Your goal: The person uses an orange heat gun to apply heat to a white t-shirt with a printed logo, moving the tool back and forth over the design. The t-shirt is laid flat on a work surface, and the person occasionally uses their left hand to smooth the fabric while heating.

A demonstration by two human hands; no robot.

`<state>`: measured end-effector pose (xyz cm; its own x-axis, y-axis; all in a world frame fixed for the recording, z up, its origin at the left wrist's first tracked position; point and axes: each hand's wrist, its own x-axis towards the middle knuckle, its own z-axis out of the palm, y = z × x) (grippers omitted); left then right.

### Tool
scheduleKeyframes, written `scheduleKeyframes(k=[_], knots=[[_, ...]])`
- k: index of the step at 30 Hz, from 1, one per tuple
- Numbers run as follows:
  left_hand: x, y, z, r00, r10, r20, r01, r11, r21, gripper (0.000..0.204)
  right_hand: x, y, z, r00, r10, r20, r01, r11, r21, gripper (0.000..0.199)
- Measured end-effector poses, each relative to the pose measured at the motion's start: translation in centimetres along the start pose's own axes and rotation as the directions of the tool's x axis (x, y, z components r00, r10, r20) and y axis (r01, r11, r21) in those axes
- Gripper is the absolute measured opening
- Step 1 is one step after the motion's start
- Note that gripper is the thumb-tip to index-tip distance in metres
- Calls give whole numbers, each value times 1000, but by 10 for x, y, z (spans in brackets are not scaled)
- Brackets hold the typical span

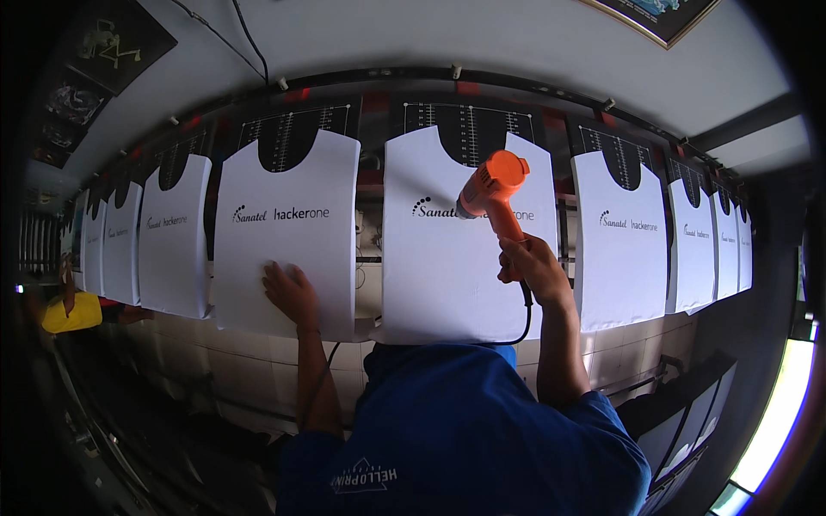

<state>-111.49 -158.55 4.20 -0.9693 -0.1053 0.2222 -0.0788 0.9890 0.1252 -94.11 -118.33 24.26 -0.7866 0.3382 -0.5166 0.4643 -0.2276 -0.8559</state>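
My right hand is wrapped round the handle of an orange hair dryer. Its nozzle points down and left at the dark print on a white T-shirt, which is stretched over a black board with white ruler marks. From the handle a black cord hangs toward the shirt's lower edge. My left hand rests with fingers spread on the lower part of another printed white T-shirt, on the board to the left.
More white shirts on boards stand in a row to the left and right. A dark rail runs behind them. At far left is another person in a yellow garment. Framed pictures hang on the wall.
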Motion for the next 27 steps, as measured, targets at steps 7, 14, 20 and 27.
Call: scheduleKeyframes(k=[7,14,20,27], knots=[[19,-41,3,999,52,-4,-53,998,-20,61,6,1,24,995,-44,-94,40,998,-42,32],[56,-102,15,1000,22,-9,-22,998,63,64,-2,1,33,990,-31,-141,24,998,-53,34],[92,-142,20,1000,-17,-2,17,993,113,66,-6,2,44,982,-29,-189,17,998,-62,34],[135,-145,20,995,-78,-64,86,988,131,60,-11,1,54,976,10,-218,-20,999,-45,38]])
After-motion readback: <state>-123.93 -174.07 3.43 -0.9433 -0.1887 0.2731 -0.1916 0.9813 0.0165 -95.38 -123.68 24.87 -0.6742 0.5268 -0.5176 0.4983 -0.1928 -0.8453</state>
